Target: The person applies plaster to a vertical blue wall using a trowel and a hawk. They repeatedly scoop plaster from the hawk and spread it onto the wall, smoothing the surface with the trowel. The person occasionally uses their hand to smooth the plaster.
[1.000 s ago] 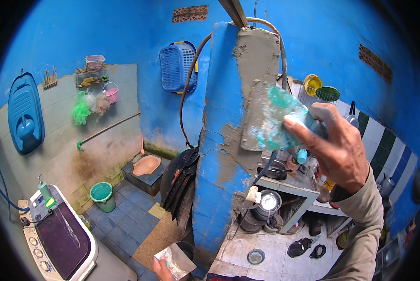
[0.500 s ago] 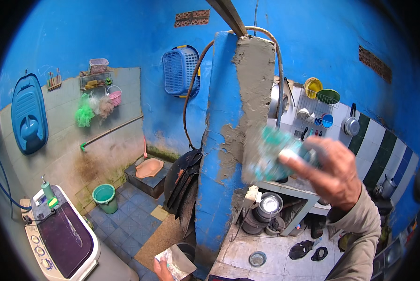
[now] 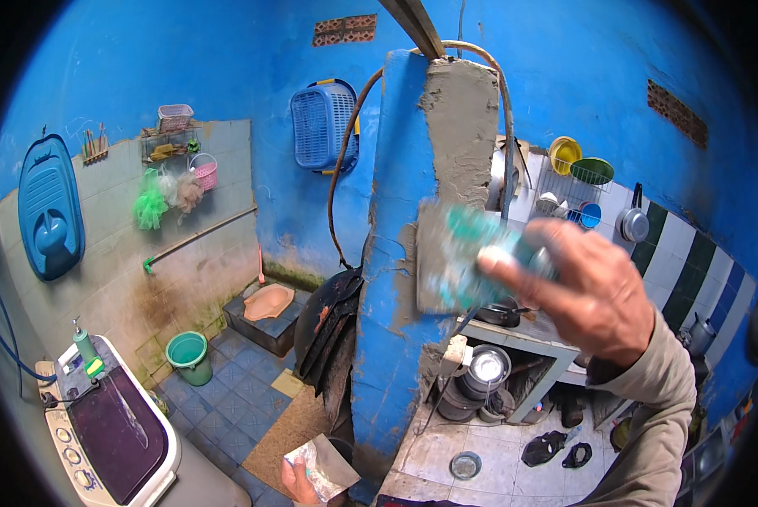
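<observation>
My right hand (image 3: 588, 291), in a grey-brown sleeve, is closed around the back of a teal plastering float (image 3: 455, 262) crusted with grey mortar. Motion blurs the float. It covers the middle of the narrow wall end; whether it touches the surface I cannot tell. Grey wet-looking plaster (image 3: 461, 127) coats this wall end above the float, beside the blue-painted side (image 3: 391, 355). Low in the view, my left hand (image 3: 296, 482) grips a flat rectangular scraper (image 3: 330, 466) with a whitish, mortar-smeared face. Only part of that hand shows.
A brown hose (image 3: 335, 190) loops over the wall top. Dark folded sheets (image 3: 324, 334) lean on its left side. A washing machine (image 3: 117, 422) and green bucket (image 3: 190, 358) stand left. On the right are a counter (image 3: 539, 338), pots (image 3: 485, 372) and a dish rack (image 3: 569, 182).
My right hand has moved the float left and slightly upward across the wall end. My left hand with the scraper has shifted slightly; both grips stay closed.
</observation>
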